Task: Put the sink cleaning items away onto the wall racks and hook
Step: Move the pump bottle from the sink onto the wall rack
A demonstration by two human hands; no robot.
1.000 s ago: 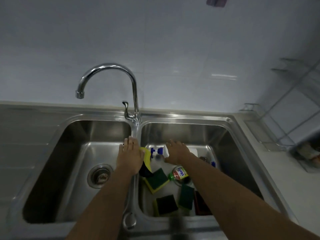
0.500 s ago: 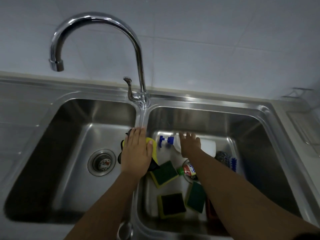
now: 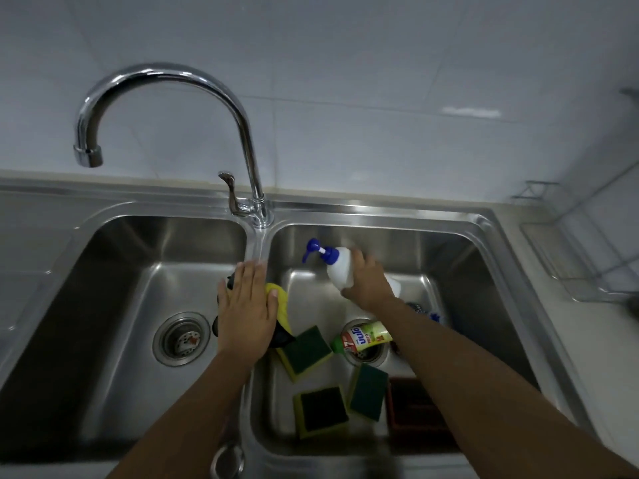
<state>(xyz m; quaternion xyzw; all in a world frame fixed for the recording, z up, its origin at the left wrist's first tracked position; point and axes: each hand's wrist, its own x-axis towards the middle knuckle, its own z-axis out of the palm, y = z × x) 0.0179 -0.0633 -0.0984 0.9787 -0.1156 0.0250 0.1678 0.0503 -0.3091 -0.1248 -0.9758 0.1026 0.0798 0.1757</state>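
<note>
My right hand [image 3: 364, 281] grips a white pump bottle [image 3: 337, 267] with a blue pump head, lifted and tilted above the right basin [image 3: 466, 271]. My left hand [image 3: 247, 311] lies flat, fingers spread, on a yellow and black cloth [image 3: 281, 305] draped over the divider between the basins. On the right basin's floor lie three green and yellow sponges [image 3: 306, 352] [image 3: 321, 411] [image 3: 368, 392], a green dish soap bottle [image 3: 366, 340] on its side over the drain, a dark red item [image 3: 411, 406] and a blue brush [image 3: 434, 316], both partly hidden by my right arm.
A tall chrome faucet [image 3: 242, 133] arches over the left basin [image 3: 138, 305], which holds only its drain [image 3: 182, 338]. Wire wall racks [image 3: 532, 190] sit at the right on the tiled wall, above the steel counter [image 3: 587, 340].
My right hand has closed on the pump bottle and raised it off the basin floor, tilting it up. My left hand has stayed on the cloth.
</note>
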